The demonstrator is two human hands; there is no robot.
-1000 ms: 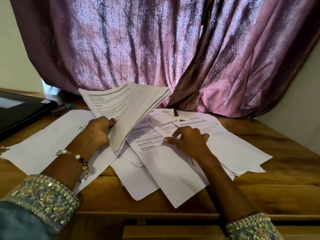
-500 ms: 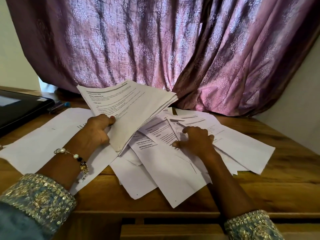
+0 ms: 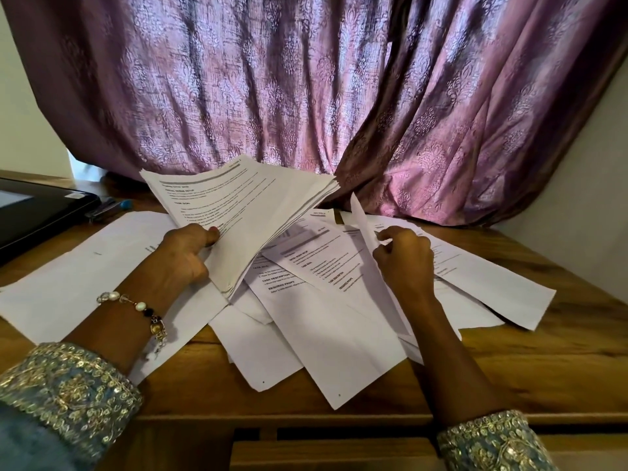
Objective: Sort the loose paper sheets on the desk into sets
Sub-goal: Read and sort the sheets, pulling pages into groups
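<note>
The left hand (image 3: 185, 256) gripped a thick stack of printed sheets (image 3: 244, 212), holding it tilted above the wooden desk (image 3: 543, 362), with the thumb pressed on the top page. The right hand (image 3: 404, 263) pinched the edge of a single sheet (image 3: 361, 219) and held it lifted nearly on edge. Under both hands, loose paper sheets (image 3: 326, 321) lay spread and overlapping across the middle of the desk. A black laptop (image 3: 34, 212) sat at the far left, with pens (image 3: 108, 207) just beside it. A purple curtain (image 3: 306, 83) hung behind the desk.
</note>
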